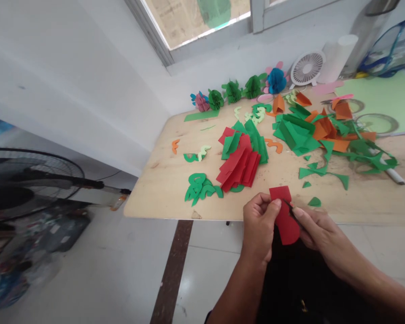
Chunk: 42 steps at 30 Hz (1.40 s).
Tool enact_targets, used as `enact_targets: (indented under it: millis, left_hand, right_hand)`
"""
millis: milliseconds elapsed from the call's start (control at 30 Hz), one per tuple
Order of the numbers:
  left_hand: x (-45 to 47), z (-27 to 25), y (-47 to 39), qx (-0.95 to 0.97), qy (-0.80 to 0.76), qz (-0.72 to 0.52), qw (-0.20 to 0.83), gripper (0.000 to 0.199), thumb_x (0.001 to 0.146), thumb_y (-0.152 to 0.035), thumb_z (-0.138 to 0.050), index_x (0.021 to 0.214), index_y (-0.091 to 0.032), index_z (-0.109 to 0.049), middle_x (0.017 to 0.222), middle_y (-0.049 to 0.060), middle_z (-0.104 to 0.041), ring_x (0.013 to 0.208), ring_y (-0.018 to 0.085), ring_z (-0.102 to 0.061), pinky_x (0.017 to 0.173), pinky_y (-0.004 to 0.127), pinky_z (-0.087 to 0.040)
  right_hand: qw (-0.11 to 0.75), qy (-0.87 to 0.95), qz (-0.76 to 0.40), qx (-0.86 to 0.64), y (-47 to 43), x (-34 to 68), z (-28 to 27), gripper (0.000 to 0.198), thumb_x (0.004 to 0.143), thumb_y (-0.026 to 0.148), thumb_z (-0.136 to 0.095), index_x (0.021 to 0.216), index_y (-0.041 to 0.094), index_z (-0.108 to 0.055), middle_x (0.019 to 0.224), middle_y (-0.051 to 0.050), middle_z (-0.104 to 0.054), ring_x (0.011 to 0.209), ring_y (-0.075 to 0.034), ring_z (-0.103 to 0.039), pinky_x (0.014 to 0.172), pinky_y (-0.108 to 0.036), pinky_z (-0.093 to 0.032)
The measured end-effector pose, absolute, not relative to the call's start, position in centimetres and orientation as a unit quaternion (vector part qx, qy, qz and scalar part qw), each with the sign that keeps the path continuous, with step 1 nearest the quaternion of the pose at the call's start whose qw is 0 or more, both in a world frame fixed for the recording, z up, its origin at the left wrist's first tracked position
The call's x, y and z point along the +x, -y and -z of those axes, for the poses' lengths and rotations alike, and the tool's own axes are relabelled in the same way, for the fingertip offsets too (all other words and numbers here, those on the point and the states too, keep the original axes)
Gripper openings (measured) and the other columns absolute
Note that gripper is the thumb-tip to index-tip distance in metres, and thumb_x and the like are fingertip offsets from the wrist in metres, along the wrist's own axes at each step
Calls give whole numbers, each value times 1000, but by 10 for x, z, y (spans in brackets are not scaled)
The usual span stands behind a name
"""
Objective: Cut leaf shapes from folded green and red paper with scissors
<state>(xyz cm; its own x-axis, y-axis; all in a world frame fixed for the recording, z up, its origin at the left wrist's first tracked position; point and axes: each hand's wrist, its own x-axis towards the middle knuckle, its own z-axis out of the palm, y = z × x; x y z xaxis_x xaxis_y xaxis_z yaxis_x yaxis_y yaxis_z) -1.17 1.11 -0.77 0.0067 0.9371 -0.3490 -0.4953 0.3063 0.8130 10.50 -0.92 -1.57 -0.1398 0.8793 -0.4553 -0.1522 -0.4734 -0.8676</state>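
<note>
A red piece of folded paper (288,229) is pinched between the thumb and fingers of my left hand (260,220), just off the table's front edge. Its right side has a rounded, cut outline. My right hand (315,227) is closed round a pair of scissors (289,207); only the dark blades show, lying against the paper, and the handles are hidden in my fingers. Beyond my hands lies a pile of folded red papers (239,166) with green papers (256,139) behind it. To its left is a heap of green cut-out shapes (200,189).
The wooden table (155,189) carries green and orange scraps (327,130), tape rolls (378,122) and a white marker (393,173) on the right. Paper honeycomb figures (233,92) and a small white fan (308,68) line the wall. A floor fan (30,180) stands left.
</note>
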Motion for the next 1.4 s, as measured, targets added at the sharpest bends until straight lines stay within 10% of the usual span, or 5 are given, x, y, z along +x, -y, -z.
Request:
enact_targets:
  millis: [367,1400]
  left_hand:
    - [-14,14,-12,288,-486,-505,653,15,72,-25,-67,68,-14,-57,57,-3,-56,53,8,-48,57,21,-39]
    - [-16,10,-14,309,-486,-496,649,14,73,-24,-66,68,-14,-58,60,-2,-59,54,7,-49,56,20,-40]
  right_hand:
    - [386,350,-653,-550,7,106,13,48,71,64,-63,59,20,-47,58,5,-33,50,-10,-27,41,-19,-29]
    - [383,334,-644,-572,9,105,17,47,72,62,-63,55,21,-46,57,3,-37,54,-12,-37,43,-19,-37]
